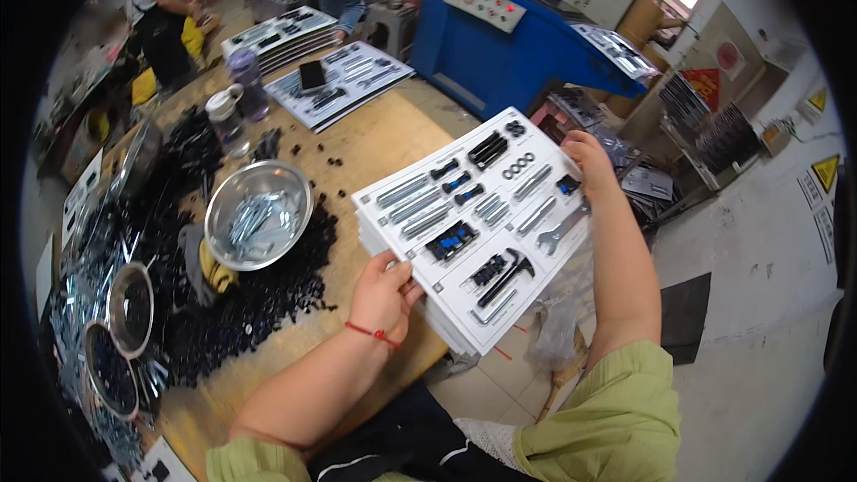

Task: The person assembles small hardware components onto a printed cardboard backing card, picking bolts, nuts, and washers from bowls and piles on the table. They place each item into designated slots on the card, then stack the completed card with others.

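Observation:
A white hardware card (500, 214) is held tilted between my two hands, over a stack of similar sheets (446, 332) at the table's right edge. Long silver bolts, black bolts, rings, an open-end wrench (555, 230) and an L-shaped hex key (496, 306) sit in rows on its face. My left hand (382, 295) grips its near left edge, fingers closed with the thumb by the rim. At the far right edge my right hand (589, 161) is closed around the border, its fingers partly hidden beneath. Whether the card touches the stack, I cannot tell.
Left of the card, a steel bowl (259, 214) of silver bolts stands among loose black parts (241, 330). Two smaller bowls (131, 308) lie further left. Bottles (228, 122) and another filled card (344, 80) are behind. A blue machine (500, 54) and people (161, 18) occupy the background.

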Demonstrator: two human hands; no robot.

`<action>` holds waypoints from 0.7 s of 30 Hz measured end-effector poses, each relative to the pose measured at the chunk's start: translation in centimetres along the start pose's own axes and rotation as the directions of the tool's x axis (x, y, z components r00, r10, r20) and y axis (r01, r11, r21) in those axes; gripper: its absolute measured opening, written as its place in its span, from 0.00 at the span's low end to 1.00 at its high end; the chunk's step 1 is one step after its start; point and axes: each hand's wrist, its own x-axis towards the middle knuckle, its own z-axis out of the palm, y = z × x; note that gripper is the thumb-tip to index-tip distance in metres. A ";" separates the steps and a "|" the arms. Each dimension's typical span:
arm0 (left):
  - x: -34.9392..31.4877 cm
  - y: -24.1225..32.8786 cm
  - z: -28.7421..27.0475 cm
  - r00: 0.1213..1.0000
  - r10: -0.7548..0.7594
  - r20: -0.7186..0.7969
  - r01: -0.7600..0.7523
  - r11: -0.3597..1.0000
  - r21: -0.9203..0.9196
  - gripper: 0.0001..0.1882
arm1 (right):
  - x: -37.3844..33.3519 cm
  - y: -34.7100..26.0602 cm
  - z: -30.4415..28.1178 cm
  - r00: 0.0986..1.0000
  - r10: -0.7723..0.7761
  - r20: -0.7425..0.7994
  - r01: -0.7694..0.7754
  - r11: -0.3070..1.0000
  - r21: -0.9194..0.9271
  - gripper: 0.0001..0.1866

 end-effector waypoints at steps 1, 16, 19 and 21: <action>0.5 -0.5 0.0 1.000 -0.007 0.016 0.007 1.000 -0.005 0.17 | 0.7 1.1 -0.3 1.000 -0.012 -0.019 0.012 1.000 0.006 0.22; -3.0 3.4 -6.2 0.995 0.081 0.062 -0.102 0.777 0.621 0.16 | 0.6 0.0 6.1 0.935 -0.293 0.197 0.353 0.738 -0.575 0.25; -9.3 6.3 -13.0 0.955 0.269 0.129 -0.243 0.450 0.859 0.20 | -7.0 -7.9 14.7 0.882 -0.322 0.345 0.471 0.643 -0.604 0.31; -13.5 7.0 -16.8 0.905 0.414 0.096 -0.317 0.507 0.802 0.19 | -12.1 -9.7 19.6 0.808 -0.349 0.474 0.568 0.675 -0.472 0.29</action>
